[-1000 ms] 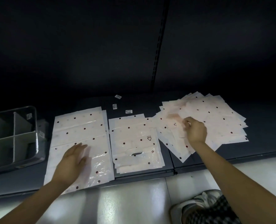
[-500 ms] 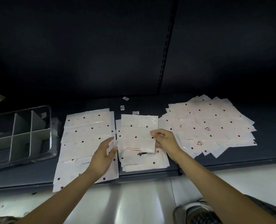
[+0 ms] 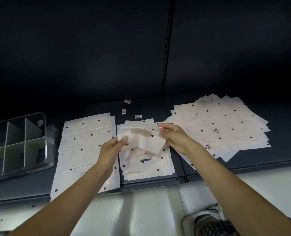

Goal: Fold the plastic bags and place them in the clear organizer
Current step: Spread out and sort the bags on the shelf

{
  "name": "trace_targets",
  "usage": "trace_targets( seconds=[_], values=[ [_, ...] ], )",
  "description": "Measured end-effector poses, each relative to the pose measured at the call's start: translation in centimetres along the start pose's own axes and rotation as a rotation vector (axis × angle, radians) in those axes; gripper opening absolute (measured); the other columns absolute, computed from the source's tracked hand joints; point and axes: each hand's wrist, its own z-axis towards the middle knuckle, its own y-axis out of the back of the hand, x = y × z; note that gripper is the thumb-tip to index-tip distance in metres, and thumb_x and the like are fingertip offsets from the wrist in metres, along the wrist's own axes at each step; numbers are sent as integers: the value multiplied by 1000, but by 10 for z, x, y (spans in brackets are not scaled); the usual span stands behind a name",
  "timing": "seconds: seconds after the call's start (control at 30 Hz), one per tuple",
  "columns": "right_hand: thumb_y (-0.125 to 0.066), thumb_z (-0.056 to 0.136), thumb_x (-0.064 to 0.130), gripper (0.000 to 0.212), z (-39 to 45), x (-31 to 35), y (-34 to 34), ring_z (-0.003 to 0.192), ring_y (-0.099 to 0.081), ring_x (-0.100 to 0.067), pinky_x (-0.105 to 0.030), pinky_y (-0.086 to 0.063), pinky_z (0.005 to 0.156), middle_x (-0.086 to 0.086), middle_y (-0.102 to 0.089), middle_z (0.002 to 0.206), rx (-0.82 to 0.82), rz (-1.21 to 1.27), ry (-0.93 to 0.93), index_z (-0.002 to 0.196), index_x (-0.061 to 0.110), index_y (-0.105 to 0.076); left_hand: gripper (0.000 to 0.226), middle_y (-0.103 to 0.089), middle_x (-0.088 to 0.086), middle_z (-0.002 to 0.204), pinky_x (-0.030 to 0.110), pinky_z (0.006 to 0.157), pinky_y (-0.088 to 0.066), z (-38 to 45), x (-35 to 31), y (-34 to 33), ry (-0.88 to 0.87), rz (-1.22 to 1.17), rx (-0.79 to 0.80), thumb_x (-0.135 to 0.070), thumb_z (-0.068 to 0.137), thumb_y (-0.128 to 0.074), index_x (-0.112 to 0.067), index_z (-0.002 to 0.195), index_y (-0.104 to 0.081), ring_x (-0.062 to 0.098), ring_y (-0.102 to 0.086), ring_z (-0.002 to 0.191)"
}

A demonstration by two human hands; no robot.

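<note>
Left hand (image 3: 113, 147) pinching left edge of a dotted plastic bag (image 3: 146, 139), right hand (image 3: 172, 136) gripping its right edge; bag lifted, partly folded, above middle stack (image 3: 146, 166) on dark shelf (image 3: 158, 108). Left stack (image 3: 88, 133) beside; fanned pile (image 3: 226, 123) at right. Clear organizer (image 3: 17, 143) far left, dividers visible.

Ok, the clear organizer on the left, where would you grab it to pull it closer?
Take the clear organizer by its right side wall, coming from the right with the left hand. That upright rim faces the bag piles and looks unobstructed, while the white dividers fill the inside. The hand would first have to let go of the bag.
</note>
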Motion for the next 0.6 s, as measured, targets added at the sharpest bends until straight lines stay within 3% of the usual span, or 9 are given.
trace_targets(
  seconds=[0.07,0.17,0.27,0.4,0.5,0.53,0.6],
  values=[
    [-53,88,-8,36,1,-7,0,100,-54,-14,-19,-48,75,-1,-53,107,-91,-110,71,110,19,-62,29,-59,7,86,29,85,-39,0,7,0,29,18,-31,-28,88,-65,0,80,-59,19,-52,84],
    [-52,87,-7,35,2,-17,0,102,-54,-13,-12,-43,76,5,-55,98,-154,-279,188,108,18,-64,25,-57,9,80,24,68,-50,1,21,0,126,-6,-110,-18,91,-63,-4,72,-54,23,-53,67],
    [-56,90,7,30,5,-23,7,108,-51,-13,-17,-41,88,0,-51,113,-211,-507,271,119,16,-58,7,-62,12,88,17,49,-53,-3,33,-2,251,-43,-149,-5,90,-62,-2,85,-57,24,-65,59],
    [-60,91,24,52,6,-24,40,129,-39,-25,-31,-36,105,-11,-41,140,-628,-824,371,137,11,-40,23,-63,16,98,25,48,-56,-7,39,-10,295,-24,-133,-6,90,-62,-5,111,-53,24,-67,50],
    [-50,90,51,81,-1,-34,83,144,-13,-27,-43,-12,117,-10,-16,156,-704,-1132,124,150,11,-12,41,-61,9,93,37,70,-56,-7,42,-11,165,412,-174,-22,90,-63,-13,126,-45,29,-65,72],
    [-44,91,55,79,-4,-39,94,145,-9,-26,-45,-9,117,-7,-12,158,-667,-1213,46,150,14,-11,47,-57,8,100,38,79,-52,-7,44,-10,96,592,-206,-26,89,-63,-15,130,-43,30,-61,88],
    [-41,95,50,63,-7,-47,104,145,-13,-24,-44,-11,117,-5,-20,156,-632,-1276,34,147,18,-27,54,-48,11,122,42,91,-43,-8,47,-8,-5,821,-292,-32,87,-64,-19,134,-41,32,-47,113]
  ],
)
